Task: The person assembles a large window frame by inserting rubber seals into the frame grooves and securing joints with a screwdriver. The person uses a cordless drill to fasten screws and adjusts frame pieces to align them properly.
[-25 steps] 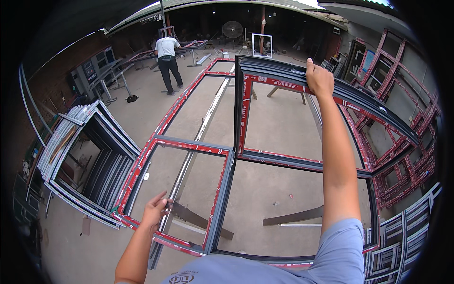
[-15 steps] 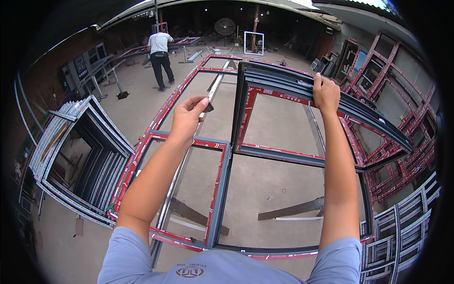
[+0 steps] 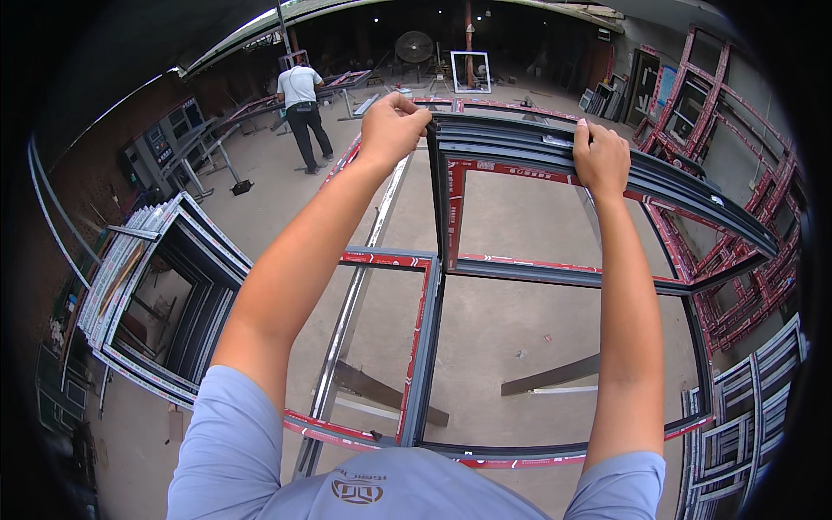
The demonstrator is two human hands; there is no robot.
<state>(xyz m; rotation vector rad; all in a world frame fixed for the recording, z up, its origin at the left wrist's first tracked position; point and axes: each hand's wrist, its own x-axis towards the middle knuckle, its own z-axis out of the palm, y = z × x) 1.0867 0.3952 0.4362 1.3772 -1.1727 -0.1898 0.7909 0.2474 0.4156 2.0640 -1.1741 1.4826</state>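
Observation:
A raised window sash (image 3: 511,276), dark grey with red-and-white protective film, stands tilted up from a larger window frame (image 3: 431,347). My right hand (image 3: 602,160) is closed over the sash's top rail, right of its middle, thumb on the near side. At the sash's upper left corner, my left hand (image 3: 394,130) is pinched, its fingertips touching or very near the corner. The small black piece in its fingers is mostly hidden there. Below the sash, the opening of the larger frame shows the floor and support legs.
Stacked white-and-dark frames (image 3: 165,286) stand at the left. Red-filmed frames (image 3: 693,95) lean on the right wall, with pale frames (image 3: 745,416) at lower right. A co-worker (image 3: 301,104) bends over a bench at the far left. A large fan (image 3: 413,47) stands behind.
My left hand has moved right and up, bringing the small black piece to the sash's upper left corner. My right hand keeps hold of the top rail. The view has shifted slightly.

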